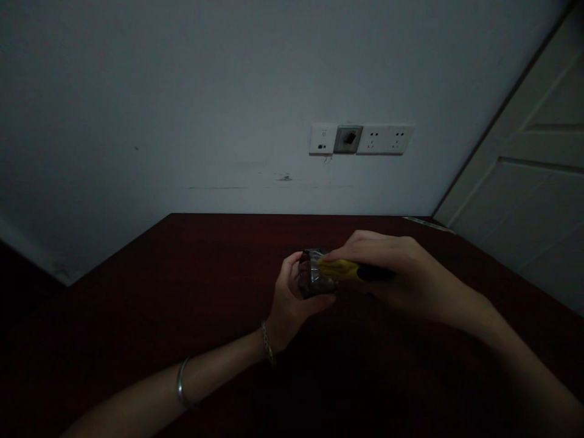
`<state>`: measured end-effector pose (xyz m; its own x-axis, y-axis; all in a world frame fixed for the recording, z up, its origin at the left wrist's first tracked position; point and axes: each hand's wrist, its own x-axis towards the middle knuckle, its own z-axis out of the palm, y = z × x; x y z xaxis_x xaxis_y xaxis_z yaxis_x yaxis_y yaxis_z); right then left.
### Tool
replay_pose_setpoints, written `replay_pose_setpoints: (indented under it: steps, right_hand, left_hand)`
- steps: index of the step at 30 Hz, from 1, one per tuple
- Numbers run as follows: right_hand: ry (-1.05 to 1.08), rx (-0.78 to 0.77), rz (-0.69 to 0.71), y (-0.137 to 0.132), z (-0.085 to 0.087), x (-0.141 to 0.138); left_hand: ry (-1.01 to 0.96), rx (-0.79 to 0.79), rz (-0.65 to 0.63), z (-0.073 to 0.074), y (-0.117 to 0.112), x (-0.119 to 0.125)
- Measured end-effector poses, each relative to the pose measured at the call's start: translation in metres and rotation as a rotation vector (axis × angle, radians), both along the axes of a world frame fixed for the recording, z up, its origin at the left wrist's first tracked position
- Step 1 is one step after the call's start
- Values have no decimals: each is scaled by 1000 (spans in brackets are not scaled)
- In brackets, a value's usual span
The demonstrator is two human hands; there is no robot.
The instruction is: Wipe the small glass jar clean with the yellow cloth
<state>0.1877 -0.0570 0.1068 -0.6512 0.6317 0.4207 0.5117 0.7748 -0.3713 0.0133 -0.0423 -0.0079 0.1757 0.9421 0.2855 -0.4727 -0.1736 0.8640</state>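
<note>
My left hand (292, 304) is closed around a small dark package (311, 286) with a shiny, clear wrapping, thumb along its near side and fingers at its left. From the right, my right hand (387, 261) grips a yellow-and-black tool (340, 269) that looks like a utility knife. Its yellow front end meets the package's right side; whether a blade is out cannot be made out. The thumb and fingers lie along the handle and hide part of it. Both hands are above the dark red table (219, 255).
A pale wall (228, 109) rises behind the table, with a row of sockets and a switch plate (385, 140). A white panelled door (538, 164) stands at the right. A thin pale strip (429, 224) lies at the table's back right edge. The light is dim.
</note>
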Motion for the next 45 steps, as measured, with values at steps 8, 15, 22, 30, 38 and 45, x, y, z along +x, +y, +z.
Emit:
replay_pose_setpoints:
  steps: [8,15,22,30,38,45]
  right_hand:
    - [-71,-118,68,-5,5,-1]
    - [-55,-115,69,-5,4,-5]
    - [17,30,-62,-1,-1,-4]
    - [-67,-82,-2,-5,3,-4]
    - [-48,-126,60,-10,3,-10]
    - [-38,179,-129,2,-12,-8]
  left_hand:
    - [44,23,17,1,1,-1]
    - [21,-20,28,-2,1,-1]
    - [114,9,48,-1,-8,2]
    - [127,27,66,2,-5,2]
    - [122,30,64,5,-2,-1]
    - [185,54,93,-1,-3,3]
